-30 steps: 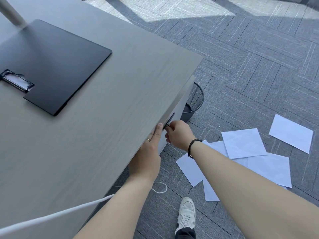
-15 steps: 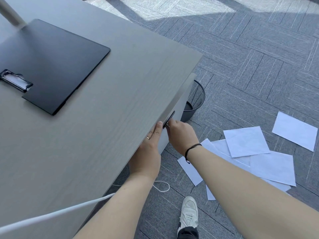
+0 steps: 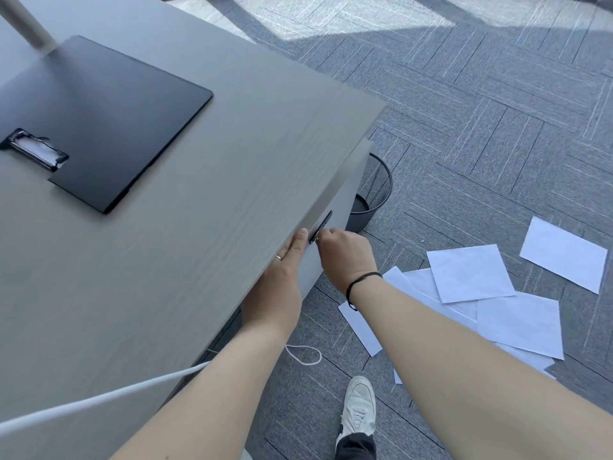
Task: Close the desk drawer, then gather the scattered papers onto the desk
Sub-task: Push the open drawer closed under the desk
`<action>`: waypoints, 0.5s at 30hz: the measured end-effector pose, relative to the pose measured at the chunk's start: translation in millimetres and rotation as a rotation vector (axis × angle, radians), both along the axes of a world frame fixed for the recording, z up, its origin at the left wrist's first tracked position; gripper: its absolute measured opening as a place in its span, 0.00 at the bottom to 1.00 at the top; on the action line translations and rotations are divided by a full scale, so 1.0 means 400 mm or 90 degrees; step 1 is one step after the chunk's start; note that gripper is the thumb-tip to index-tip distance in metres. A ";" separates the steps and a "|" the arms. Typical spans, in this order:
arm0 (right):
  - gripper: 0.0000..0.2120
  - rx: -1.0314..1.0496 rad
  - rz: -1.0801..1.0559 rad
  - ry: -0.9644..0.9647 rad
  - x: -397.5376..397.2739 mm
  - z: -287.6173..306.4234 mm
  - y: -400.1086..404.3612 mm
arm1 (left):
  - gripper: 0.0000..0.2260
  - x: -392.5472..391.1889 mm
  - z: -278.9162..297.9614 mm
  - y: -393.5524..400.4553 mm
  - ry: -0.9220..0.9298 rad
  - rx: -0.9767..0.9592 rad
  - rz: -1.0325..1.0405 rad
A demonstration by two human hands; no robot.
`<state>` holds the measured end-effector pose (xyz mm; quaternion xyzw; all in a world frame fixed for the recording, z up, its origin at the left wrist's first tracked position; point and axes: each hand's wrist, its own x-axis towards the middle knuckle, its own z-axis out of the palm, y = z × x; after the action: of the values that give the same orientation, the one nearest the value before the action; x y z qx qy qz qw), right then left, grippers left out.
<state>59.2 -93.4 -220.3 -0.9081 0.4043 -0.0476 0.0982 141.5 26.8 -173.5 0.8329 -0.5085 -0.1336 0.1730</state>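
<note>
The grey desk [image 3: 199, 260] fills the left. Its drawer front [image 3: 345, 190] sticks out only slightly past the desk edge. My right hand [image 3: 345, 257] is closed around the dark recessed drawer handle [image 3: 321, 225]. My left hand [image 3: 278, 283] lies flat against the desk edge beside the handle, fingers extended, holding nothing. Several white papers [image 3: 471, 273] lie scattered and overlapping on the carpet to the right, with one sheet [image 3: 564, 254] apart from the others.
A black clipboard [image 3: 109, 127] lies on the desk with a pale pole [image 3: 26, 23] above it. A black mesh bin [image 3: 368, 200] stands by the desk corner. A white cable [image 3: 99, 400] crosses the lower left. My white shoe [image 3: 360, 406] is on the grey carpet.
The drawer front has slid in toward the desk, with my right hand following on the handle. My left hand stayed on the desk edge.
</note>
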 end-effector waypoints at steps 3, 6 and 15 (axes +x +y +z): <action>0.04 0.048 -0.027 -0.027 -0.034 0.019 0.009 | 0.27 -0.014 0.025 -0.014 0.017 0.031 0.025; 0.14 0.189 -0.121 -0.078 -0.098 0.040 0.027 | 0.22 -0.064 0.044 -0.045 -0.055 0.070 0.004; 0.19 0.565 -0.319 -0.142 -0.461 0.027 0.050 | 0.10 -0.338 0.015 -0.207 0.208 0.172 0.029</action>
<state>-125.2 -73.5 -209.4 -0.6438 0.5775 0.0103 0.5019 6.3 -55.9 -167.3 0.8270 -0.4322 -0.3299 0.1427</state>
